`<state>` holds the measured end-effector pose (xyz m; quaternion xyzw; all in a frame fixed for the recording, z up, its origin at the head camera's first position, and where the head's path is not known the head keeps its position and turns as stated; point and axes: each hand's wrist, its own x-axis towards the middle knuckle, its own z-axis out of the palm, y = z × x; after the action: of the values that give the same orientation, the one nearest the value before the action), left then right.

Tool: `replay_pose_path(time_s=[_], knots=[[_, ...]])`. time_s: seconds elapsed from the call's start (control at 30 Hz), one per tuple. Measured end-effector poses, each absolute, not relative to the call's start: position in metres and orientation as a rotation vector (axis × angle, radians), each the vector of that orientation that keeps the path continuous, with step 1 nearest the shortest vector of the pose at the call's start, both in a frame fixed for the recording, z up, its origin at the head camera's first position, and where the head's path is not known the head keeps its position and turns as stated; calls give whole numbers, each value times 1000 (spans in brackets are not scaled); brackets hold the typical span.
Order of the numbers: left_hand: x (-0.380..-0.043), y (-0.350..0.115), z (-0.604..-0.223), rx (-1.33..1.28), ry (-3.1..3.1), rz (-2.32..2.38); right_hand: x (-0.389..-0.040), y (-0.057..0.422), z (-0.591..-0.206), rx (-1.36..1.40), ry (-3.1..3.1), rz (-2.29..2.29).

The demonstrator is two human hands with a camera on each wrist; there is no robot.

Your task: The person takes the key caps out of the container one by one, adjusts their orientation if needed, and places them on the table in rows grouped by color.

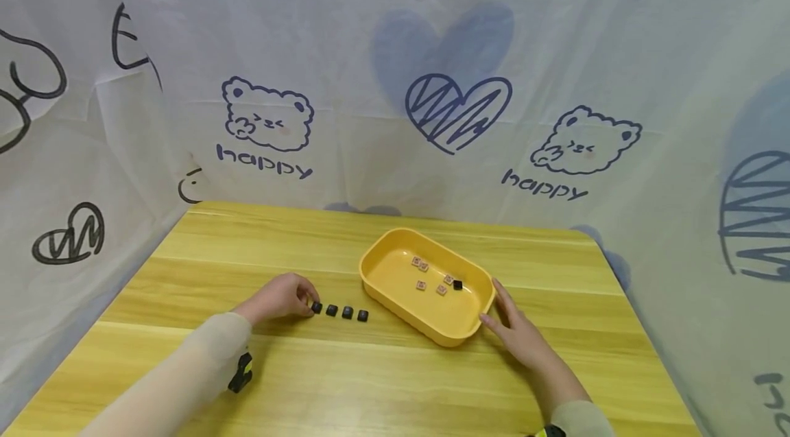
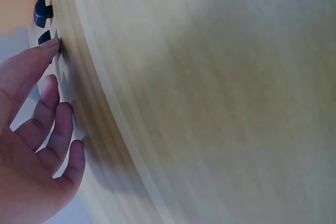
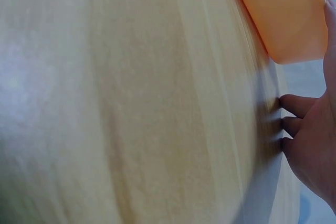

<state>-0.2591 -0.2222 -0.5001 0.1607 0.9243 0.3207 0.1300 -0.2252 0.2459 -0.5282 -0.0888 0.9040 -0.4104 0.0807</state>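
Several black keycaps stand in a short row on the wooden table, with one keycap (image 1: 348,313) near the middle. My left hand (image 1: 289,296) is at the row's left end, its thumb and forefinger pinching the leftmost keycap (image 1: 317,307). In the left wrist view, the thumb covers part of that keycap (image 2: 44,38), while the other fingers curve loosely. To the right lies a yellow tray (image 1: 395,306). My right hand (image 1: 518,334) holds its right end, the thumb at the rim. Several fingertips (image 3: 285,124) of that hand rest by the tabletop in the right wrist view.
Inside the tray are several pale pink square pieces (image 1: 421,285) and one black piece (image 1: 457,285). The wooden table (image 1: 345,382) meets a white cloth (image 1: 358,149) printed with bears and hearts, which hangs behind it and along both sides.
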Motion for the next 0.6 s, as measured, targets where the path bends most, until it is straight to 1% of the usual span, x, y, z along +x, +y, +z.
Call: replay_pose_path(time_s=[0.23,0.37,0.6], knots=[[-259,-222,-497,435,2698,911,-225,246,-529,-271,2697,-1242],[-260,-217,-485,419,2713,929,-226,246,-530,-269,2699,-1246],[-269,-193,-463,559,2736,886,-226,246,-530,-281,2699,-1252]])
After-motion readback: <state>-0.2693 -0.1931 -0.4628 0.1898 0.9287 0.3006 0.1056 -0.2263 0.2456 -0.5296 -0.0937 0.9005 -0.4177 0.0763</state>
